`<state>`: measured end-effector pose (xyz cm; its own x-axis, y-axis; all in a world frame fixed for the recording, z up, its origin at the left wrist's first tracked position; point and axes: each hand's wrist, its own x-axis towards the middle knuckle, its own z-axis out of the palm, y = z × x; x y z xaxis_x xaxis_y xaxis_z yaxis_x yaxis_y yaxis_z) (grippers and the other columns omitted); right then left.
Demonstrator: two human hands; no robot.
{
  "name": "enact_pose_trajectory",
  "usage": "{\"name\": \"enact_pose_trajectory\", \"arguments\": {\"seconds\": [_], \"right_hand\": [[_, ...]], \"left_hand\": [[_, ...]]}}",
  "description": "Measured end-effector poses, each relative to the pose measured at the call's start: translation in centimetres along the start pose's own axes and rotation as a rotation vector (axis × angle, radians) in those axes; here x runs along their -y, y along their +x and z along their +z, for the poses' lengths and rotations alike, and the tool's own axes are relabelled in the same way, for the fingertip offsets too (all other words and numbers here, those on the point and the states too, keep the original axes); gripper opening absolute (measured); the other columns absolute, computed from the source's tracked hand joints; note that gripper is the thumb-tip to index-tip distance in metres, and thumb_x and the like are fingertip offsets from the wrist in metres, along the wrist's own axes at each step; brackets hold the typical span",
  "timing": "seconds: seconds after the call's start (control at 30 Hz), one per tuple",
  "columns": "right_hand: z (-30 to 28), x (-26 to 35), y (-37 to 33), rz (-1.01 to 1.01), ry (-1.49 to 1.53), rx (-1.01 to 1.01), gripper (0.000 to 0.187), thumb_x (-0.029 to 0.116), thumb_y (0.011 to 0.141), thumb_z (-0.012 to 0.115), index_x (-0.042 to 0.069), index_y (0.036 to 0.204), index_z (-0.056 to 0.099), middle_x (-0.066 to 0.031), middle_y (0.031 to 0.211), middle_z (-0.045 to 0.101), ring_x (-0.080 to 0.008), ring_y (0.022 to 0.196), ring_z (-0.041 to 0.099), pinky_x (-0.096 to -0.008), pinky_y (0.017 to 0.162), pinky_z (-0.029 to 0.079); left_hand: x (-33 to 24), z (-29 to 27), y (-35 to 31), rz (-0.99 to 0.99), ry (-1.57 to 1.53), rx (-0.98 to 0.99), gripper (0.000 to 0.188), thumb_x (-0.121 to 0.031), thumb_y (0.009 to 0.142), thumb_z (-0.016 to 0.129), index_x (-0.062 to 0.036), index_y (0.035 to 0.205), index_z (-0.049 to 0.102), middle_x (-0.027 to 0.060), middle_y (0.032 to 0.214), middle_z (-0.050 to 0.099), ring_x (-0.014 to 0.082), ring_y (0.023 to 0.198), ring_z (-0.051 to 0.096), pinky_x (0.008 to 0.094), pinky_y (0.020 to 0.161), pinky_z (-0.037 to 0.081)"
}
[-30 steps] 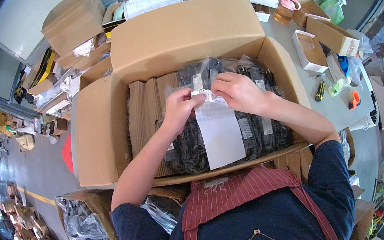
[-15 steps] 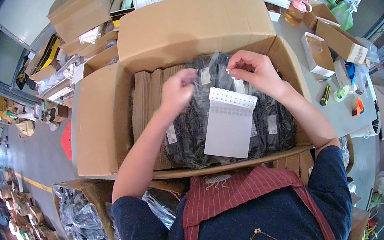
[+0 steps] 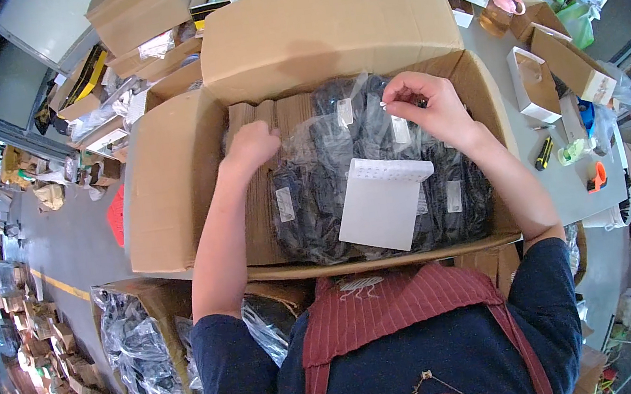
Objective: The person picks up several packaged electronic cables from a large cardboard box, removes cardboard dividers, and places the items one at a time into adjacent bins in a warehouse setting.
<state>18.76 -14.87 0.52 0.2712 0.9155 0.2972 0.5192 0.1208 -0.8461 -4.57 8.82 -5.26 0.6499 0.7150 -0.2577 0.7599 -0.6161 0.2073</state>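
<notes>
- Right hand [image 3: 431, 106]: thumb and forefinger pinch a tiny white piece [image 3: 383, 105].
- Left hand [image 3: 251, 145]: fingers curled over brown cardboard sheets [image 3: 260, 232]; whether it grips anything, I cannot tell.
- White rectangular paper sheet [image 3: 381, 208], top edge curled: lies on black items in clear plastic bags [image 3: 312, 231], nearer the person than both hands.
- Open brown cardboard carton [image 3: 167, 188]: surrounds them.
</notes>
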Motion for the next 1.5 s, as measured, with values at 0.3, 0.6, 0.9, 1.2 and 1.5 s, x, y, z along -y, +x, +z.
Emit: {"name": "enact_pose_trajectory", "arguments": {"seconds": [0.3, 0.6, 0.9, 1.2, 1.5], "right_hand": [[0.4, 0.0, 0.0, 0.043, -0.048, 0.050, 0.010, 0.001, 0.085, 0.068, 0.002, 0.094, 0.065, 0.0004, 0.085, 0.065, -0.0049, 0.073, 0.057, -0.0220, 0.068, 0.048], [0.7, -0.1, -0.1, 0.017, -0.086, 0.016, 0.011, 0.002, 0.082, 0.070, 0.003, 0.092, 0.065, -0.0022, 0.079, 0.066, -0.0084, 0.068, 0.059, -0.0250, 0.065, 0.050], [1.1, -0.6, -0.3, -0.020, -0.117, 0.030, 0.010, 0.002, 0.082, 0.069, 0.002, 0.091, 0.064, -0.0006, 0.079, 0.064, -0.0064, 0.069, 0.057, -0.0234, 0.064, 0.048], [0.4, -1.3, 0.7, -0.006, -0.144, -0.028, 0.011, 0.003, 0.081, 0.070, 0.002, 0.091, 0.066, -0.0024, 0.078, 0.067, -0.0083, 0.068, 0.060, -0.0250, 0.064, 0.050], [-0.7, -3.3, 0.7, 0.136, -0.012, 0.010, 0.011, 0.005, 0.086, 0.065, 0.001, 0.095, 0.062, -0.0015, 0.086, 0.060, -0.0107, 0.080, 0.057, -0.0251, 0.075, 0.048]], "left_hand": [[-2.0, 2.4, 0.4, 0.208, -0.259, -0.213, 0.038, -0.036, 0.091, 0.060, 0.0007, 0.095, 0.069, 0.0220, 0.091, 0.068, 0.0373, 0.084, 0.066, 0.0428, 0.078, 0.052], [-2.5, 5.4, 1.9, -0.074, -1.002, 0.004, 0.051, -0.046, 0.096, 0.047, 0.0000, 0.092, 0.070, 0.0201, 0.089, 0.070, 0.0370, 0.086, 0.066, 0.0425, 0.078, 0.051], [-3.5, 4.0, 0.5, -0.002, -0.650, 0.256, 0.047, -0.044, 0.085, 0.069, 0.0029, 0.093, 0.069, 0.0073, 0.078, 0.066, 0.0149, 0.067, 0.058, 0.0322, 0.059, 0.046], [-3.2, -1.2, -1.1, 0.201, -0.864, 0.438, 0.021, -0.022, 0.075, 0.075, -0.0029, 0.072, 0.068, 0.0042, 0.067, 0.063, 0.0122, 0.065, 0.056, 0.0300, 0.061, 0.043], [-4.1, -0.4, -2.9, 0.486, -0.765, 0.379, 0.053, -0.041, 0.081, 0.069, 0.0006, 0.114, 0.065, 0.0137, 0.106, 0.067, 0.0225, 0.099, 0.059, 0.0388, 0.087, 0.048]]}}
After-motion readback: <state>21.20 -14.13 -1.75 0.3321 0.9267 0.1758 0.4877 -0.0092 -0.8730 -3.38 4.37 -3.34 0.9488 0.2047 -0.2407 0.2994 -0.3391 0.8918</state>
